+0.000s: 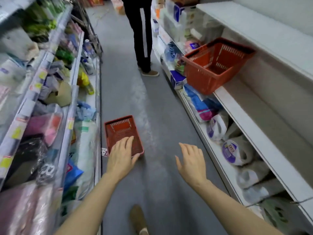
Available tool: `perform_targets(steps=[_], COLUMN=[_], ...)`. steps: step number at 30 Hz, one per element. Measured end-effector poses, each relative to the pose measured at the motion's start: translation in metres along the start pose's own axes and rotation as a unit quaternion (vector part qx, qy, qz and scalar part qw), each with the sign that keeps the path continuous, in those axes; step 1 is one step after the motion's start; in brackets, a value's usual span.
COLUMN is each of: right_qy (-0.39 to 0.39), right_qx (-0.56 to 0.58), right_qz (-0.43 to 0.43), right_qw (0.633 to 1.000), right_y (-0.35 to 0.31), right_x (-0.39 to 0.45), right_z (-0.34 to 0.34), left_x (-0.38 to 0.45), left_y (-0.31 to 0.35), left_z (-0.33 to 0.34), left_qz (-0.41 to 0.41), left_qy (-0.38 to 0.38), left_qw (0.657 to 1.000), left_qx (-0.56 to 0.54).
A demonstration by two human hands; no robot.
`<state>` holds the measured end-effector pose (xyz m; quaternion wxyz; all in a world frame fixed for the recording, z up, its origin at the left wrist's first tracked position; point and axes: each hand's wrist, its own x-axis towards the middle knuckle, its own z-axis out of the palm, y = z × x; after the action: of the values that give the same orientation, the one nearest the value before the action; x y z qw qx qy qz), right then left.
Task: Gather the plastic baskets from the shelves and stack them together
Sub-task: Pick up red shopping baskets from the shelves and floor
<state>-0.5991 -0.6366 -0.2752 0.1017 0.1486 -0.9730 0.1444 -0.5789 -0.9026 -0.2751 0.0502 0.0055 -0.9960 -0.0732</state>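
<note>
Both red baskets, one on the floor (122, 131) at centre and one on the right shelf (215, 65), look slotted matt plastic; the grey floor (160, 116) is dull and smooth.

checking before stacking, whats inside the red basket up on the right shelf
The basket on the shelf looks empty: bare slotted walls and floor show. Its near wall hides the nearest strip of the bottom.

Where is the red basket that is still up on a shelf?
In the head view, the red basket sits on the right-hand white shelf, overhanging its front edge beside packaged goods.
</note>
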Motion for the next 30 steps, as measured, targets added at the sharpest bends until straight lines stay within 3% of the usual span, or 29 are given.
perform_targets(steps=[5, 9, 13, 25, 30], right_qy=[-0.039, -0.102, -0.114, -0.214, -0.257], right_qx=[0.011, 0.017, 0.026, 0.002, 0.050], right_qz=[-0.022, 0.001, 0.029, 0.087, 0.232], right_qw=[0.999, 0.995, 0.993, 0.973, 0.937], right_y=[-0.058, -0.097, -0.129, -0.164, -0.186], right_x=[0.055, 0.090, 0.121, 0.102, 0.087], right_z=[0.073, 0.146, 0.225, 0.490, 0.588], left_x=[0.020, 0.045, 0.063, 0.069, 0.078], left_y=[-0.086, -0.151, -0.208, -0.302, -0.317], left_z=[0.038, 0.074, 0.122, 0.314, 0.378], left_qz=[-0.044, -0.082, -0.085, -0.152, -0.155], left_qy=[-0.036, -0.062, -0.077, -0.125, -0.128], left_qw=[0.998, 0.995, 0.992, 0.977, 0.975], left_qx=[0.003, -0.017, -0.045, -0.087, -0.093])
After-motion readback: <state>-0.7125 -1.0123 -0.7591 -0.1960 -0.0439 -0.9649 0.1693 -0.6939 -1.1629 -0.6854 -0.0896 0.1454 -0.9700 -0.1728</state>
